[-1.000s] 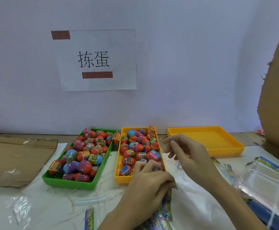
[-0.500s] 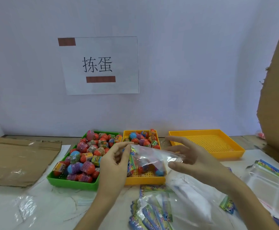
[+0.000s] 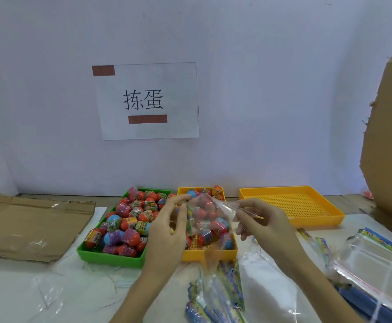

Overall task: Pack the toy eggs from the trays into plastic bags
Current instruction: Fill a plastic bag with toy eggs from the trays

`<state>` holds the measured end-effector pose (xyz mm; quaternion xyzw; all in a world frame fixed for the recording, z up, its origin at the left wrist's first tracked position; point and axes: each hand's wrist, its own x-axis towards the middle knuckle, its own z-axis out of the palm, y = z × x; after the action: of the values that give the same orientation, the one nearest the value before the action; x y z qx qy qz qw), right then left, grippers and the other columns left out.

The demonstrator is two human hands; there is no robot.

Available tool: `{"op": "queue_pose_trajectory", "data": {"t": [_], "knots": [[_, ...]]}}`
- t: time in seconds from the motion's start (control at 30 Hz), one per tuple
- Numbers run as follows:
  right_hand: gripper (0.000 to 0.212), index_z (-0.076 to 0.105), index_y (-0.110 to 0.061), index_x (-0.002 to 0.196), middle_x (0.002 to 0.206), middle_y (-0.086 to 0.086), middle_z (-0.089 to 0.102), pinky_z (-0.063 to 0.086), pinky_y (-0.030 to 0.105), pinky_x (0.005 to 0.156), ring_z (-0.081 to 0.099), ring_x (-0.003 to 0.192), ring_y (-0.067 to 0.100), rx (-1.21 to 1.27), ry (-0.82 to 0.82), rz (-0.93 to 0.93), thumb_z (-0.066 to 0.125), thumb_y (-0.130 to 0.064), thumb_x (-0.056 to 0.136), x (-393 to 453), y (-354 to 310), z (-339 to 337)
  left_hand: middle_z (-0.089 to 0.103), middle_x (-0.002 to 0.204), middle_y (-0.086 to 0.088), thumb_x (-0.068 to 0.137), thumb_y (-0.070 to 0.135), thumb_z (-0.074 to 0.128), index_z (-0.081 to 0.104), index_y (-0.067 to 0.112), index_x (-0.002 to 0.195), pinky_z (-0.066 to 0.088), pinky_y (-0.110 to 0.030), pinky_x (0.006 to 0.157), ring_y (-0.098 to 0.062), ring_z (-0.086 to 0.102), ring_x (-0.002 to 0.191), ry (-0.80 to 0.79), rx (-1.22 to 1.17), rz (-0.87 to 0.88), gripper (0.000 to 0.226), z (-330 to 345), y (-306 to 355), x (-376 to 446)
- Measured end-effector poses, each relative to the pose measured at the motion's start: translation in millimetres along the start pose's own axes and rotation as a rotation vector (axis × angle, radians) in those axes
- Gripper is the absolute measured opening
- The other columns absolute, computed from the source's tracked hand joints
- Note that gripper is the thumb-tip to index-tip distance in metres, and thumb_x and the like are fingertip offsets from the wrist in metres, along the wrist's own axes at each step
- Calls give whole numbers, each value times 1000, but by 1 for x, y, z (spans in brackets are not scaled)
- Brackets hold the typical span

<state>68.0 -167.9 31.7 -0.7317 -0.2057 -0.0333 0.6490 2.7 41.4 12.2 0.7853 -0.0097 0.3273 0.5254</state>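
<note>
Three trays sit in a row on the white table (image 3: 27,287) against a pale wall (image 3: 283,89) bearing a taped paper sign (image 3: 149,101). At nine o'clock lies flattened cardboard (image 3: 27,224); then the green tray (image 3: 111,256) heaped with toy eggs (image 3: 129,220). Left hand (image 3: 167,231) and right hand (image 3: 264,224) each pinch an edge of a clear plastic bag (image 3: 210,213), held above the middle yellow tray (image 3: 210,255). At three o'clock, a bare yellow tray (image 3: 292,203), stacked bags (image 3: 376,264).
</note>
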Motion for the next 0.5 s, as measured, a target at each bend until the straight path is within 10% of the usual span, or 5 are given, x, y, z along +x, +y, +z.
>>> {"op": "queue_pose_trajectory", "data": {"t": [0.1, 0.17, 0.3, 0.5], "knots": [[16, 76, -16, 102, 80, 3, 75, 58, 28, 57, 73, 64, 25, -3, -17, 1, 66, -4, 98, 2, -2, 4, 40, 148, 18, 95, 24, 56, 50, 48, 141, 26, -22, 117, -7, 35, 142, -186, 266, 105, 53, -7, 2, -2], [17, 76, -19, 98, 80, 3, 76, 58, 26, 58, 74, 66, 23, -62, -58, -27, 66, -5, 98, 5, -8, 7, 28, 158, 26, 87, 31, 60, 41, 52, 147, 6, -23, 123, -4, 21, 151, -242, 374, 209, 66, -9, 1, -4], [13, 76, -25, 107, 85, -2, 77, 63, 31, 68, 76, 73, 20, -166, -161, -45, 70, -18, 98, 12, -14, 12, 63, 119, 31, 92, 34, 79, 54, 50, 136, 40, -22, 96, 2, 53, 107, -101, 303, 203, 54, -2, 1, -6], [90, 37, -48, 152, 139, -2, 59, 59, 43, 96, 70, 118, 24, 307, -302, 195, 85, -58, 76, -8, -10, 28, 68, 86, 16, 80, 14, 89, 76, 24, 100, 43, -34, 81, -8, 61, 74, 171, 573, 381, 26, -3, -5, -5]]}}
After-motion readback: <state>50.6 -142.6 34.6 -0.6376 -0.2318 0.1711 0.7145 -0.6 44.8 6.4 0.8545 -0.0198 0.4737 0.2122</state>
